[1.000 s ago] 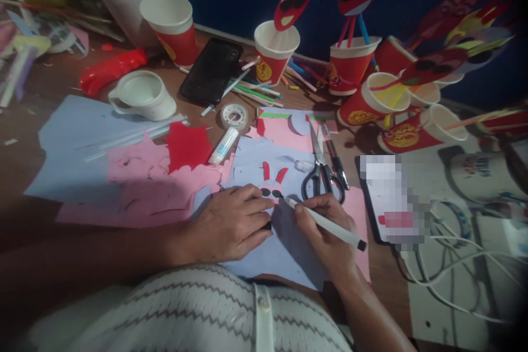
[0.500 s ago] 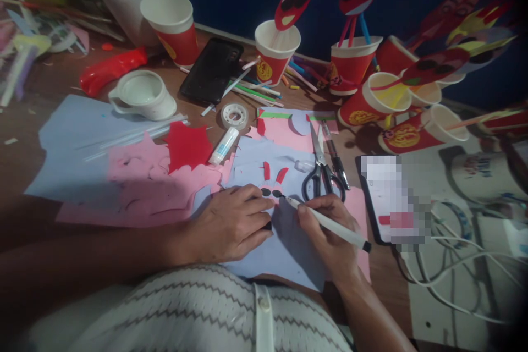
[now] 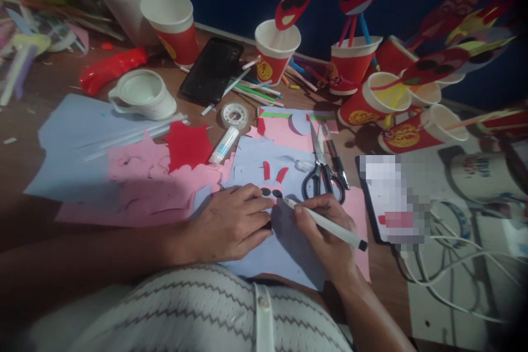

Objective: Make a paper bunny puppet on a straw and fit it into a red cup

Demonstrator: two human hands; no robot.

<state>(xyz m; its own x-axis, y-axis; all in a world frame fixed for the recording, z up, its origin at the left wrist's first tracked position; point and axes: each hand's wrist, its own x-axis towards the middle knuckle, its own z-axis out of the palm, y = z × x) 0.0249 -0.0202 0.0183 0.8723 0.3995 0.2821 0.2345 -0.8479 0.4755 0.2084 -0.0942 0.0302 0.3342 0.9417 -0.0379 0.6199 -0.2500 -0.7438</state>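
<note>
My right hand (image 3: 325, 236) grips a white marker pen (image 3: 330, 226), its tip touching a small paper cut-out (image 3: 272, 184) with two black ovals and red ear-like strips. The cut-out lies on a pale blue sheet (image 3: 289, 242). My left hand (image 3: 231, 223) rests flat on that sheet just left of the cut-out, fingers pressing beside the black ovals. Black-handled scissors (image 3: 322, 173) lie just beyond my right hand.
A glue tube (image 3: 223, 146), tape roll (image 3: 234, 116), red star-shaped paper (image 3: 187, 146), pink sheets (image 3: 140, 187), white cup (image 3: 142, 94) and dark phone (image 3: 212, 69) lie on the wooden table. Red paper cups (image 3: 275, 58) with face decorations stand behind. White cables (image 3: 454, 264) trail right.
The marker in my right hand shifted slightly right and back at the cut-out. My left hand has stayed put.
</note>
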